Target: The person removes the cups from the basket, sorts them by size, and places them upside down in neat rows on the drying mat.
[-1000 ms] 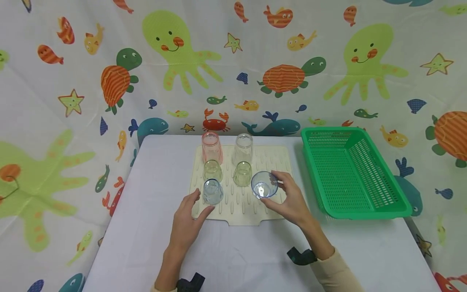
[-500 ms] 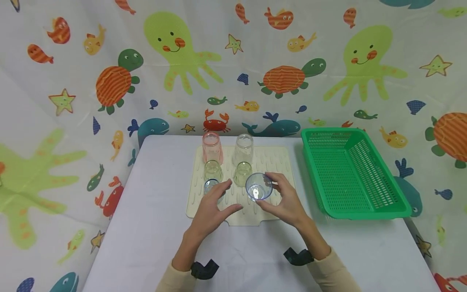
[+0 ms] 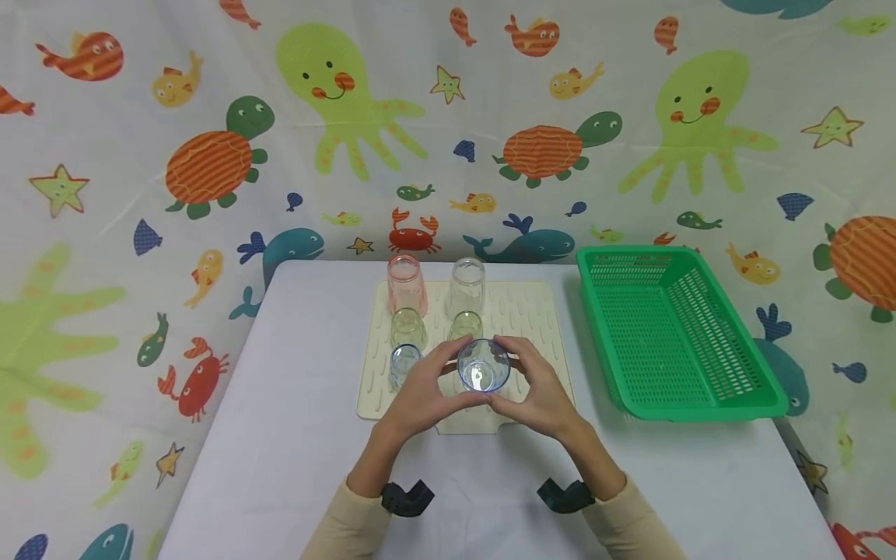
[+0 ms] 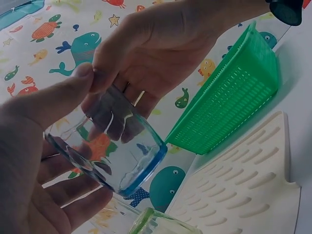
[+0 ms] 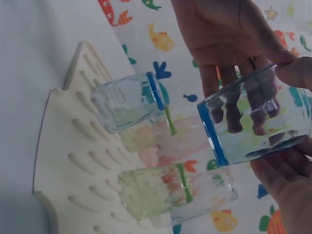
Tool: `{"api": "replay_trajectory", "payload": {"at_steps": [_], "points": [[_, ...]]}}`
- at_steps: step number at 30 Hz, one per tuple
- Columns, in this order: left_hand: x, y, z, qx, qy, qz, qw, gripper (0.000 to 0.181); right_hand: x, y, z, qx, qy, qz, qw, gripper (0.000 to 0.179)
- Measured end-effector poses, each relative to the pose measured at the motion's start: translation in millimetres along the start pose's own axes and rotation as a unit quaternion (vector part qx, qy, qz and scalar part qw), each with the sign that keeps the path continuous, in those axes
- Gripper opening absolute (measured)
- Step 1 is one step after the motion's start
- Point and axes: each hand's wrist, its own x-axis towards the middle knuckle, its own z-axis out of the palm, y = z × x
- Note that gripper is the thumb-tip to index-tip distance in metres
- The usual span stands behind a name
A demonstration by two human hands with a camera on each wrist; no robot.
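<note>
A blue-tinted drinking glass (image 3: 483,373) is held mouth up above the cream ribbed draining mat (image 3: 528,311). Both hands surround it: the left hand (image 3: 423,393) on its left side, the right hand (image 3: 539,385) on its right, fingers curved behind and thumbs meeting in front. Its thick blue base shows in the right wrist view. Left of the left hand, a smaller blue glass (image 3: 404,362) stands upside down on the mat. Behind are two green glasses (image 3: 408,328), the right one partly hidden, then a taller pink glass (image 3: 406,289) and a clear glass (image 3: 467,289).
To the right of the mat sits a green slotted plastic basket (image 3: 707,412). The table (image 3: 301,342) has a white cover. A cloth (image 3: 434,117) printed with sea animals hangs behind and at both sides.
The left hand has moved right, from beside the small blue glass to the held glass. The right hand has carried that glass slightly left and nearer to the body.
</note>
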Motion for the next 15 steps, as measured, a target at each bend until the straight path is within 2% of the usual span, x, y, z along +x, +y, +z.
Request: {"api": "replay_trajectory", "payload": {"at_steps": [10, 15], "points": [[1.0, 1.9, -1.8, 0.003, 0.017, -0.02, 0.9997, 0.081, -0.5, 6, 1, 0.022, -0.018, -0.002, 0.9996, 0.082], [0.9, 3.5, -3.4, 0.001, 0.024, -0.012, 0.9996, 0.079, -0.7, 19, 10, 0.046, -0.028, 0.039, 0.9978, 0.082]]}}
